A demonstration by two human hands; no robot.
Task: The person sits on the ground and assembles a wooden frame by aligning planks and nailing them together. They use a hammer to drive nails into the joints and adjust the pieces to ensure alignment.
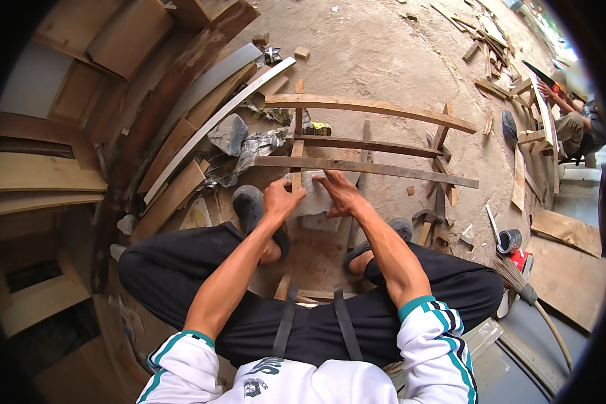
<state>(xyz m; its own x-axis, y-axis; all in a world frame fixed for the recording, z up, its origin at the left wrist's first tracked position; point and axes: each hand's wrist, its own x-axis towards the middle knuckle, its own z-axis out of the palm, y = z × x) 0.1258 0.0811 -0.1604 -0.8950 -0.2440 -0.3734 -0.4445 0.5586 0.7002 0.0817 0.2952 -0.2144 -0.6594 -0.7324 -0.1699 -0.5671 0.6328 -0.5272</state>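
In front of me lies a wooden frame of three long slats [377,108] nailed across two shorter strips. My left hand [283,202] is closed at the near end of the left wooden strip [297,149], its thumb and fingers against the wood. To its right, my right hand [342,194] has its fingers apart, with fingertips by the nearest slat [370,168] and over a grey block [313,198]. The block stands beneath the frame's near edge, between my feet. A hammer [425,232] with a wooden handle lies to the right, beside my right shoe.
Boards and a long pale strip [215,131] lean at the left, near stacked wooden panels [40,172]. On the right are a dark can [510,240], a red can [520,262] and a broom [518,283]. Another person [576,124] works with wood at the far right.
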